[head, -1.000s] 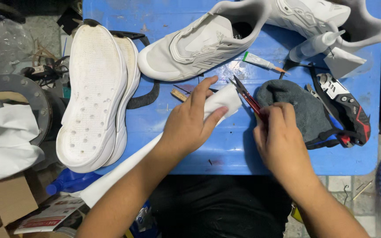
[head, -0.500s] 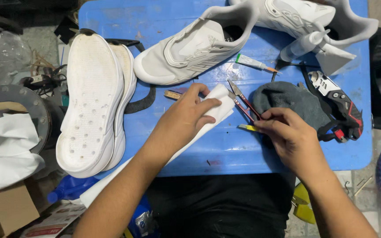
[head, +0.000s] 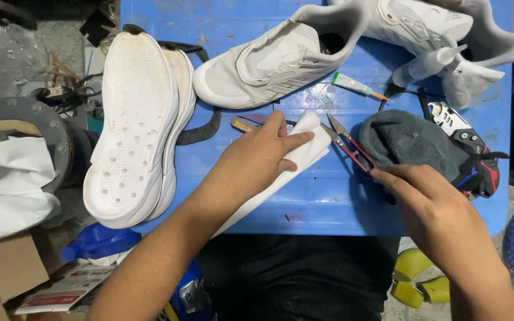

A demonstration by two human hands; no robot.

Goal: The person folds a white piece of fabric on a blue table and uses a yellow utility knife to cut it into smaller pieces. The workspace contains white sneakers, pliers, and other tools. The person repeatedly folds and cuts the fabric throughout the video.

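My left hand (head: 257, 159) presses down on a long white insole-like sheet (head: 312, 138) that lies across the blue table (head: 322, 205) and hangs off its front edge. My right hand (head: 432, 205) is at the table's front right, fingers drawn together. Its fingertips pinch the rear end of red thread snips (head: 352, 145), which lie beside a dark grey cloth (head: 411, 139). Whether the palm holds anything else is hidden.
A white shoe sole (head: 132, 119) lies upside down at the left. Two white shoe uppers (head: 281, 59) (head: 423, 24) sit at the back. A glue tube (head: 355, 86), squeeze bottle (head: 426, 65), red-black multitool (head: 471, 142), wooden stick (head: 242, 125) and blue bottle (head: 99, 241) are near.
My right hand has drawn back toward the front right edge, now only at the snips' rear end. The left hand stays pressed on the white sheet.
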